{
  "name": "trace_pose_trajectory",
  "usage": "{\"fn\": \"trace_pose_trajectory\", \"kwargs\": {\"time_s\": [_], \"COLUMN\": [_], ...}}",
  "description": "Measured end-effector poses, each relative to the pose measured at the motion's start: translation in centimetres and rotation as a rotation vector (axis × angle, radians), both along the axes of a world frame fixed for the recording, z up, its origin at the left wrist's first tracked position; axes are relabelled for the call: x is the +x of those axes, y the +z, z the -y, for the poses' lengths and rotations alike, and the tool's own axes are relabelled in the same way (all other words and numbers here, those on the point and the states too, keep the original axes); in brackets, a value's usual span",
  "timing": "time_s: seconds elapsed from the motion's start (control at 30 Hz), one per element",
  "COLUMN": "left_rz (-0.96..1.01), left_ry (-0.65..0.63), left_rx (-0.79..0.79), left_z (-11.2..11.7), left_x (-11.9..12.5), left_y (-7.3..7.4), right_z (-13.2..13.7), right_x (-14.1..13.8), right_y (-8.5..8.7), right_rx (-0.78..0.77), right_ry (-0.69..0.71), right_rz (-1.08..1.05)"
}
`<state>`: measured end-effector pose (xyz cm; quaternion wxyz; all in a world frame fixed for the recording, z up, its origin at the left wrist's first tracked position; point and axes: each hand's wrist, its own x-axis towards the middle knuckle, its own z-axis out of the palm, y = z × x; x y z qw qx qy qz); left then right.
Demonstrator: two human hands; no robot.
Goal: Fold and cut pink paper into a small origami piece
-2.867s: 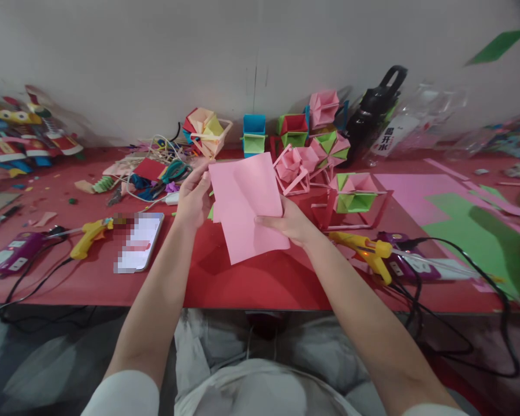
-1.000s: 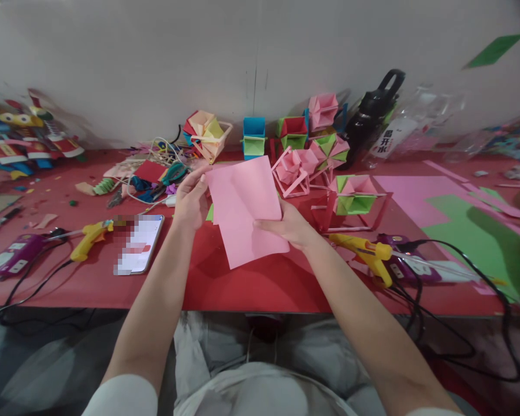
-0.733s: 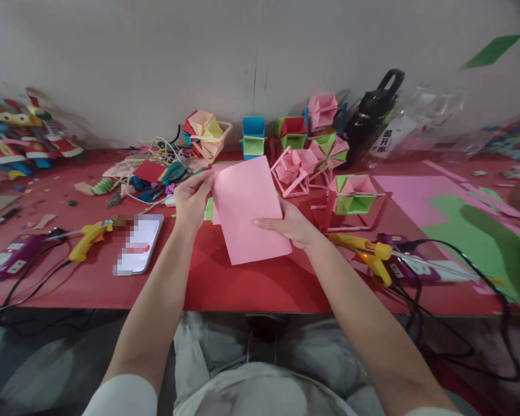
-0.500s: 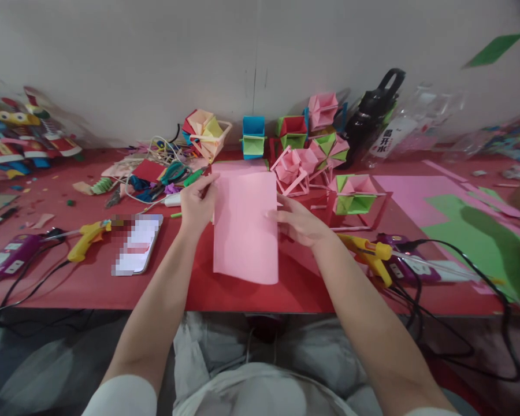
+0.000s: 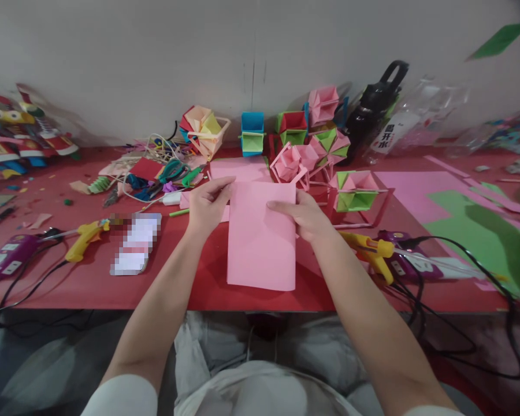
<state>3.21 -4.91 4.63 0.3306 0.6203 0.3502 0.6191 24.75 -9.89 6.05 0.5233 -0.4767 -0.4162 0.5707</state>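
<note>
A pink sheet of paper (image 5: 262, 242), apparently folded double, is held upright over the red table, its lower edge near the table's front. My left hand (image 5: 208, 205) pinches its upper left corner between thumb and fingers. On the right edge, my right hand (image 5: 307, 214) grips the paper with the thumb lying on its front face and the fingers behind, out of sight. Behind it lies another pink sheet (image 5: 240, 169) on the table. Folded pink paper models (image 5: 292, 164) stand just beyond my right hand.
Glue guns lie at the left (image 5: 84, 240) and the right (image 5: 368, 251), with black cables over the front edge. A phone (image 5: 136, 245) rests left of my forearm. Scissors (image 5: 173, 171) sit among scraps. A black bottle (image 5: 370, 112) and green paper (image 5: 472, 231) are to the right.
Both hands have brought the pink paper a little to the right and down. It now hangs straighter, and the pink sheet behind it shows more.
</note>
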Motion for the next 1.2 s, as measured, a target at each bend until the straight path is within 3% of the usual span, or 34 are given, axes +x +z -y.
{"fn": "trace_pose_trajectory", "kwargs": {"time_s": [0.5, 0.87, 1.2], "left_rz": [0.078, 0.259, 0.277], "left_ry": [-0.179, -0.476, -0.493], "left_rx": [-0.137, -0.24, -0.258], "left_z": [0.0, 0.6, 0.4], "left_x": [-0.6, -0.8, -1.0], "left_y": [0.5, 1.1, 0.7], "right_z": [0.3, 0.6, 0.8], "right_x": [0.2, 0.2, 0.1], "right_y": [0.4, 0.3, 0.5], "right_rx": [0.067, 0.084, 0.094], "right_ry": [-0.077, 0.026, 0.041], "right_rz": [-0.013, -0.043, -0.033]}}
